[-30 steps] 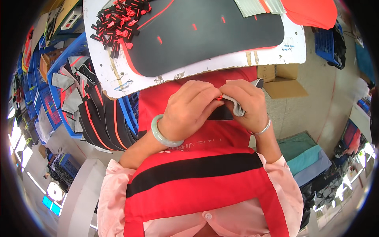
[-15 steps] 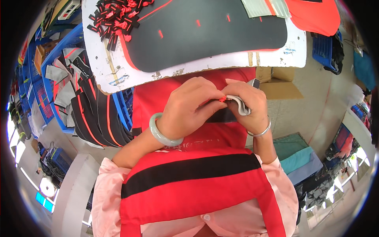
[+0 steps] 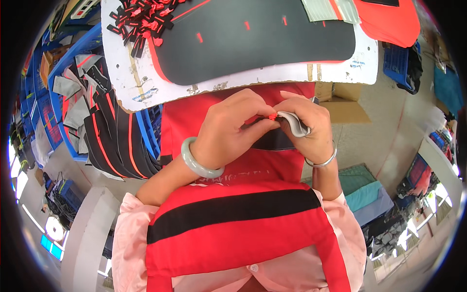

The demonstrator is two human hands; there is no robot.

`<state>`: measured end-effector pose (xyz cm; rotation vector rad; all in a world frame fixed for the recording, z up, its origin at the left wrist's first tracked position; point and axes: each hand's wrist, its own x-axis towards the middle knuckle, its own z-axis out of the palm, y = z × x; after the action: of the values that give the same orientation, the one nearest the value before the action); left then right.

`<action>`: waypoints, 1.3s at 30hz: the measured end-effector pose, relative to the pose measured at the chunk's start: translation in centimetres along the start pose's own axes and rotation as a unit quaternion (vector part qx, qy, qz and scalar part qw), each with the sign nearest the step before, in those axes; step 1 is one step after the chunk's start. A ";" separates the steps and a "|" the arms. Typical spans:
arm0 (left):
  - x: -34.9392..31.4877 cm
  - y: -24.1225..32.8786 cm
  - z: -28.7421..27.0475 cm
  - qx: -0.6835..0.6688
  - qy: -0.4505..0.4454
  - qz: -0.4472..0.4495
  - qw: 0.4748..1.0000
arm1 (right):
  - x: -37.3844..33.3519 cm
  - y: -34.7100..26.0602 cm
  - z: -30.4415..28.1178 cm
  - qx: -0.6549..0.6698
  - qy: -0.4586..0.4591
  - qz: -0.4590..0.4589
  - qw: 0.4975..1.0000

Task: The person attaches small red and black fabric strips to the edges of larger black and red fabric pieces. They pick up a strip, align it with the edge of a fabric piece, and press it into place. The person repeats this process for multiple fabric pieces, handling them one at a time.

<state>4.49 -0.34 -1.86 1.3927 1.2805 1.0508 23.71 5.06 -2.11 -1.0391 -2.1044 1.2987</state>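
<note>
Over my lap, just off the table's front edge, both hands meet at a small red-and-black fabric tab [image 3: 272, 117]. My left hand [image 3: 228, 124], with a pale bangle on its wrist, pinches the tab between thumb and forefinger. In my right hand [image 3: 311, 121] is a folded grey-white fabric strip [image 3: 297, 127], its loop curling out beneath the fingers. The right thumb and forefinger come up close to the tab; whether they grip it too is partly hidden. A silver bracelet circles the right wrist.
On the white table [image 3: 134, 90] lie a large dark panel [image 3: 243, 48] with red marks, a heap of black-and-red tabs [image 3: 141, 22] and a grey strip bundle [image 3: 331, 9]. Blue crates [image 3: 80, 48] holding striped fabric pieces [image 3: 109, 136] stand left; a cardboard box [image 3: 343, 109] sits right.
Both hands have risen slightly, staying together. The dark part of the tab shows more between the left fingers, and the grey-white strip's loop has opened wider under the right hand.
</note>
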 end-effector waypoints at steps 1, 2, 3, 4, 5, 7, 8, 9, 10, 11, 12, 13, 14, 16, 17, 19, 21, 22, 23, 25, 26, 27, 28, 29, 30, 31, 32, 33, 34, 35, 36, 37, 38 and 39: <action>0.0 0.0 -0.1 0.012 -0.007 0.006 1.000 | 0.0 -0.1 0.1 0.000 0.003 0.003 1.000; 0.1 0.0 -0.1 0.018 -0.008 0.010 1.000 | 0.0 -0.2 0.2 -0.001 0.007 0.005 1.000; 0.1 -0.1 -0.1 0.023 -0.009 0.014 1.000 | 0.1 -0.2 0.1 0.000 0.001 0.006 1.000; 0.1 -0.2 -0.1 0.026 -0.010 0.020 0.999 | 0.2 -0.4 -0.3 -0.001 -0.005 0.008 1.000; 0.1 -0.1 -0.1 0.040 -0.013 0.024 0.999 | 0.2 -0.5 -0.4 -0.002 -0.011 0.010 1.000; 0.1 -0.1 -0.2 0.067 -0.020 0.034 0.997 | 0.1 -0.3 -0.3 -0.007 -0.005 0.007 1.000; 0.2 0.0 -0.2 0.049 -0.015 0.024 0.998 | 0.0 -0.3 -0.3 -0.010 -0.002 0.005 1.000; 0.2 0.2 -0.2 0.032 -0.010 0.014 0.999 | 0.0 -0.3 -0.4 -0.006 -0.003 0.009 1.000; 0.1 0.3 -0.3 0.015 -0.005 0.003 1.000 | 0.0 -0.5 -0.4 -0.001 -0.005 0.014 1.000; 0.0 0.1 -0.3 0.000 0.000 -0.014 1.000 | 0.0 -0.7 -0.5 0.005 -0.007 0.018 1.000; -0.2 -0.1 -0.3 -0.016 0.004 -0.031 0.999 | 0.0 -0.7 -0.5 0.003 -0.013 0.032 0.999; -0.2 -0.3 -0.3 -0.031 0.009 -0.046 0.998 | 0.1 -0.6 -0.7 0.001 -0.019 0.045 0.999; -0.2 -0.3 -0.3 -0.033 0.008 -0.046 0.998 | 0.2 -0.5 -0.8 -0.001 -0.025 0.059 0.998; -0.2 -0.3 -0.3 -0.038 0.006 -0.048 0.998 | 0.3 -0.3 -0.8 -0.014 -0.026 0.031 0.999; -0.2 -0.4 -0.3 -0.025 -0.003 -0.047 0.999 | 0.3 -0.3 -0.8 -0.020 -0.028 0.018 0.999; -0.1 -0.7 -0.3 0.003 -0.020 -0.044 0.999 | 0.1 0.2 -0.6 -0.027 -0.036 0.009 0.999; 0.1 -0.9 -0.3 0.038 -0.016 -0.017 0.999 | 0.3 0.3 -0.7 -0.049 -0.048 0.018 0.997; 0.3 -0.9 -0.3 0.056 -0.015 -0.003 0.998 | 0.7 0.0 -0.9 -0.068 -0.055 0.032 0.996; 0.4 -1.1 -0.3 0.037 -0.002 -0.017 0.999 | 1.1 -0.2 -1.3 -0.087 -0.062 0.047 0.993; 0.6 -1.7 -0.3 0.000 0.025 -0.044 0.999 | 2.8 -1.3 -1.5 -0.138 0.092 -0.003 0.986; 0.6 -1.9 -0.7 -0.005 0.055 -0.064 0.996 | 3.5 -1.6 -1.6 -0.163 0.168 -0.029 0.972; 0.8 -2.1 -1.1 -0.035 0.078 -0.106 0.991 | 3.6 -1.0 -2.0 -0.175 0.246 -0.040 0.952; 0.7 -2.4 -1.4 -0.065 0.109 -0.149 0.981 | 3.1 -0.9 -1.5 -0.149 0.210 -0.029 0.966; 0.8 -2.9 -1.8 -0.066 0.099 -0.155 0.981 | 2.0 -1.1 -0.8 -0.125 0.180 -0.014 0.976; 1.0 -2.9 -2.0 -0.084 0.081 -0.178 0.977 | 1.5 -1.0 -0.1 -0.100 0.148 0.001 0.984; 1.1 -2.7 -2.3 -0.101 0.059 -0.204 0.972 | 2.0 -0.5 1.3 -0.146 0.132 -0.030 0.980; 1.1 -2.6 -2.6 -0.118 0.039 -0.231 0.965 | 2.5 -0.3 2.7 -0.158 0.140 -0.036 0.977; 1.3 -2.6 -3.0 -0.124 0.020 -0.225 0.966 | 2.9 -0.8 3.0 -0.157 0.121 -0.010 0.980; 1.3 -2.6 -3.3 -0.131 0.004 -0.221 0.967 | 3.1 -1.2 3.2 -0.155 0.099 0.014 0.983; 1.3 -2.7 -3.4 -0.138 -0.013 -0.216 0.967 | 3.3 -1.4 3.3 -0.150 0.087 0.022 0.985; 1.1 -2.8 -3.4 -0.103 -0.004 -0.195 0.975 | 3.5 -1.5 3.4 -0.145 0.076 0.030 0.986; 1.0 -3.0 -3.4 -0.069 0.004 -0.172 0.983 | 3.6 -1.6 3.3 -0.143 0.064 0.037 0.987; 0.9 -3.1 -3.3 -0.036 0.013 -0.148 0.988 | 3.6 -1.6 3.1 -0.128 0.047 0.052 0.989; 0.9 -3.0 -3.3 -0.028 0.019 -0.149 0.988 | 3.4 -1.4 2.8 -0.113 0.029 0.066 0.991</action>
<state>0.72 0.92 -4.19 1.1034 1.4248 0.9029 19.13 5.85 -2.11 -1.3158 -2.2069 1.0910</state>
